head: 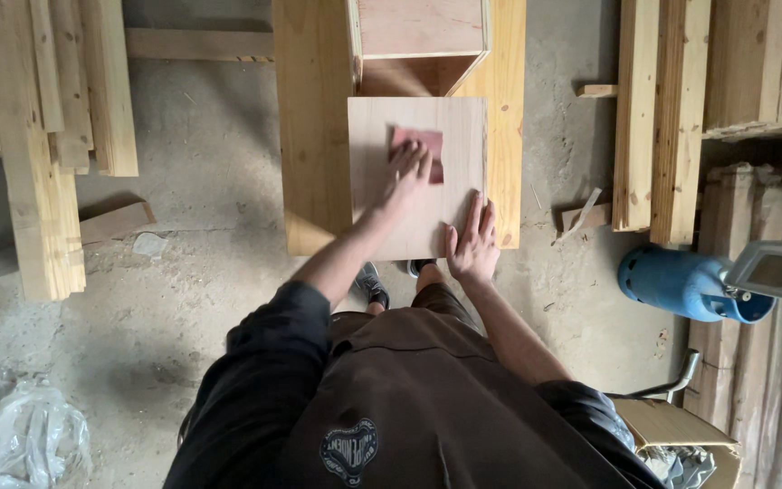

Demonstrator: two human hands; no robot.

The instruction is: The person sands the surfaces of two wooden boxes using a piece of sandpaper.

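A pale square plywood panel (pixel 382 208) lies on a wide yellowish wooden plank (pixel 314 136). A reddish sheet of sandpaper (pixel 429 143) rests on the panel's upper middle. My left hand (pixel 407 170) presses down on the sandpaper's lower left part, fingers over it. My right hand (pixel 472 240) lies flat at the panel's near right corner with its fingers spread, holding nothing. Beyond the panel, an open plywood box (pixel 418 41) stands on the same plank.
Stacks of timber planks (pixel 42 136) line the left, and more boards (pixel 672 109) lean on the right. A blue gas cylinder (pixel 681 285) lies at the right. A plastic bag (pixel 29 439) sits bottom left and a cardboard box (pixel 681 430) bottom right. The floor is concrete.
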